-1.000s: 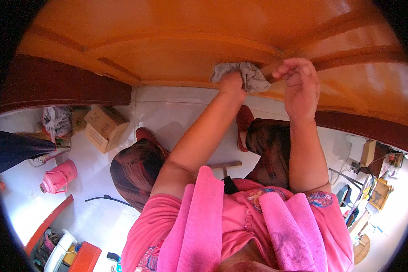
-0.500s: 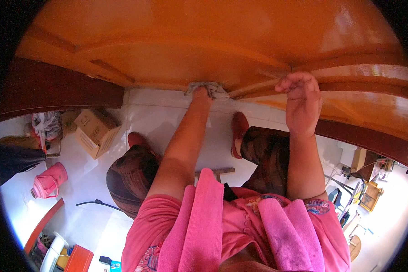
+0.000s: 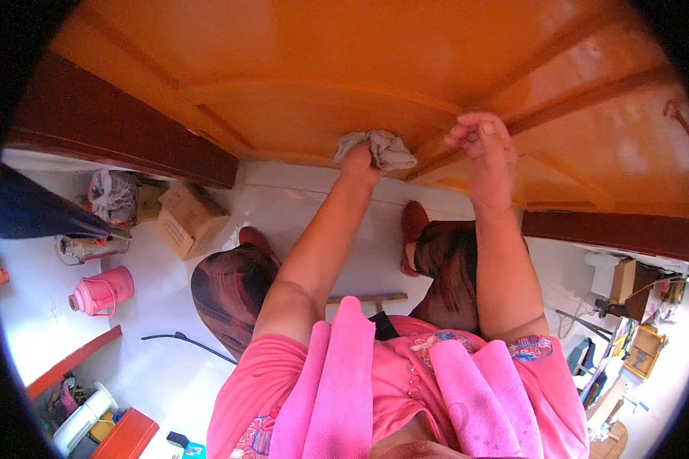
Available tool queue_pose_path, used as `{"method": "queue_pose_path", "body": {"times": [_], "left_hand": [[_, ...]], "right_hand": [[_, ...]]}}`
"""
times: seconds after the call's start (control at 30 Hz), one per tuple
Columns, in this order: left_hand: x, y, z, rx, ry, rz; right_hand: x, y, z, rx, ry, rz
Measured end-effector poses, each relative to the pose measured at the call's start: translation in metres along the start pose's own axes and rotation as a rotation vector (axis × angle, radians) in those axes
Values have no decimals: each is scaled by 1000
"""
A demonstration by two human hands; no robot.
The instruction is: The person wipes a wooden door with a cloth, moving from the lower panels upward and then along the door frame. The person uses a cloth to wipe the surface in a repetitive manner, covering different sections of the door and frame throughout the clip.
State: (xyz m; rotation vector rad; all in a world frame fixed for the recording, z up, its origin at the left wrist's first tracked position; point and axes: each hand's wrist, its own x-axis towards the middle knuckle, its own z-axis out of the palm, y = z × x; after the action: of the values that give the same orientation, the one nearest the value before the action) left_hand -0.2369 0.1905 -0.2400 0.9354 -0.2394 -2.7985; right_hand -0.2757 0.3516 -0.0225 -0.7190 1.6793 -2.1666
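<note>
My left hand (image 3: 362, 159) grips a crumpled grey cloth (image 3: 383, 148) and presses it against the lower part of an orange wooden door panel (image 3: 344, 69), near a raised moulding. My right hand (image 3: 484, 153) rests on the same door to the right, its fingers curled against a diagonal wooden rail (image 3: 559, 92). Both forearms reach up from my pink top. My knees in dark patterned fabric and red slippers show below on the white floor.
A dark brown frame (image 3: 122, 130) runs along the door's left side. On the white tiled floor sit a cardboard box (image 3: 187, 218), a pink jug (image 3: 99, 291), a plastic bag (image 3: 111, 195) and a black cable (image 3: 184, 340). Cluttered items lie at the right edge.
My left hand with the cloth slid left and down along the door, then came back right and up a little. My right hand stayed on the rail.
</note>
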Motion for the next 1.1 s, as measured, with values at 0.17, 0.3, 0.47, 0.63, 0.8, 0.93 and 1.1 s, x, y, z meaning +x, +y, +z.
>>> {"method": "queue_pose_path", "body": {"times": [0.17,0.3,0.47,0.63,0.8,0.93,1.1], "left_hand": [[-41,-2,42,48,-167,18],[-83,-10,64,185,-133,20],[-124,-21,79,166,-235,38],[-141,-7,113,92,-188,153],[-118,27,119,78,-133,147],[-109,54,108,174,-110,189],[-103,111,75,261,99,382]], "right_hand": [[0,4,5,27,2,-5],[1,-1,4,-6,61,-55],[7,-2,0,76,132,-44],[10,-1,-5,91,176,-86],[15,2,-5,142,212,-67],[18,3,-3,171,218,-69],[18,2,-3,186,190,-70]]}}
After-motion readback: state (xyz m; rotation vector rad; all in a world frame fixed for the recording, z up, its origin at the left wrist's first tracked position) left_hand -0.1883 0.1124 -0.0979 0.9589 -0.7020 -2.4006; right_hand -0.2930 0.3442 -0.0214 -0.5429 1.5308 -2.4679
